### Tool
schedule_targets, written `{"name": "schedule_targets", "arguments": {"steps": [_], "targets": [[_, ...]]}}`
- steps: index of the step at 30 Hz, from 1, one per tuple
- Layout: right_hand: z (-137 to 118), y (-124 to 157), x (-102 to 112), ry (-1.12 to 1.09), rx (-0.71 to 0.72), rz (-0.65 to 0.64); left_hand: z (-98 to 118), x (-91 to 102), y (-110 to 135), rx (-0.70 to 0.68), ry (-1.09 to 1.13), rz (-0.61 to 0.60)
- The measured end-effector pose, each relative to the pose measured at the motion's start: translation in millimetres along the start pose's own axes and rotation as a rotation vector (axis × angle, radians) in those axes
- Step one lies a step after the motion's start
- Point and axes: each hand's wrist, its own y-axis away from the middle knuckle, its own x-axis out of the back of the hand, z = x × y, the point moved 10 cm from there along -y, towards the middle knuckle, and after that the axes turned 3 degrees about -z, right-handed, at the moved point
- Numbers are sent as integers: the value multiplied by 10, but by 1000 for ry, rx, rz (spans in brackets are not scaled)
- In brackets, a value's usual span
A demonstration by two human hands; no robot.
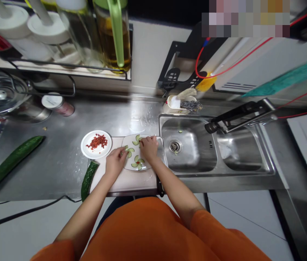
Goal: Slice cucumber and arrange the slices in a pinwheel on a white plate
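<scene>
My left hand [115,159] is at the left side of a pale plate [127,140], its thumb and finger pinched on a cucumber slice [126,147]. Over the plate's right part is my right hand [148,148], fingers curled together and tips down near a slice; what they hold is hidden. Half-round cucumber slices lie on the plate. At its front, several form a flower [137,163] with a red bit in the middle. Under the plate is a white cutting board [131,183]. A white dish [84,146] of chopped red pieces [99,142] stands to the left.
A cut cucumber piece [88,179] leans at the board's left edge; a long cucumber [9,166] lies farther left. A black handle [160,186] shows at the board's right, beside the double sink [194,145]. Behind are a spice jar [59,105] and an oil bottle [115,40].
</scene>
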Motion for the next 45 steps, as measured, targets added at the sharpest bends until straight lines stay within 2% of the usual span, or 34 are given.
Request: {"name": "schedule_targets", "arguments": {"steps": [2, 5, 8, 10, 19, 33, 45], "targets": [[-23, 11, 17, 42, 33, 18, 152, -128, -193, -46, -9, -25], [-83, 41, 65, 127, 96, 45, 259, -376, -439, -36, -30, -109], [-138, 72, 117, 186, 154, 64, 302, -583, -569, -61, -91, -197], [-168, 85, 135, 211, 193, 72, 299, -646, -602, -92, -127, -217], [-222, 72, 80, 247, 272, 76, 298, -782, -655, -194, -179, -287], [-90, 35, 61, 157, 161, 27, 246, -815, -688, -198, -209, -256], [-51, 52, -11, 81, 132, -7, 264, -817, -680, -208, -194, -256]]}}
